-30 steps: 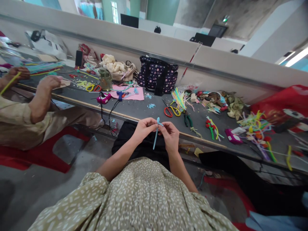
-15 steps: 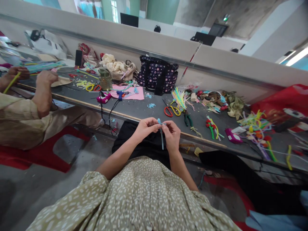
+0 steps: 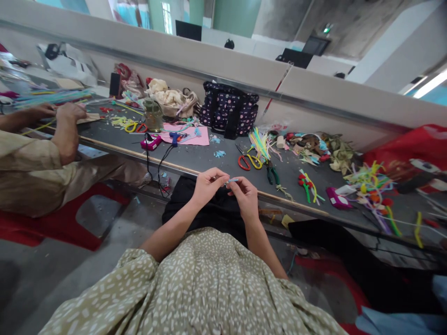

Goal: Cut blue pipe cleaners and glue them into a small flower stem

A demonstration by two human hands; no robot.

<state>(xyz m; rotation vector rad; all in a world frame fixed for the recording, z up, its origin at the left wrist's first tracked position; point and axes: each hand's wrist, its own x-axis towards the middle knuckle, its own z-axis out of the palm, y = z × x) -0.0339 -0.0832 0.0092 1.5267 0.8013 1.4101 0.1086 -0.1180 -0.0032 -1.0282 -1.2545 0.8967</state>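
Note:
My left hand [image 3: 206, 186] and my right hand [image 3: 245, 197] meet over my lap, just in front of the grey worktable [image 3: 209, 158]. Both pinch a light blue pipe cleaner [image 3: 232, 180], of which only a short bit shows between the fingertips. The rest of it is hidden in my fingers. My spotted green skirt [image 3: 195, 288] fills the lower view.
On the table lie red and yellow scissors [image 3: 248, 161], green pliers [image 3: 272, 173], loose pipe cleaners [image 3: 372, 184], a pink sheet [image 3: 185, 135] and a dotted dark bag [image 3: 228, 111]. A person in beige [image 3: 31, 167] works at the left. A red bag [image 3: 408, 149] sits at right.
The long hanging end of the blue pipe cleaner has been drawn up into my fingers. The person at left lowered both hands to the table.

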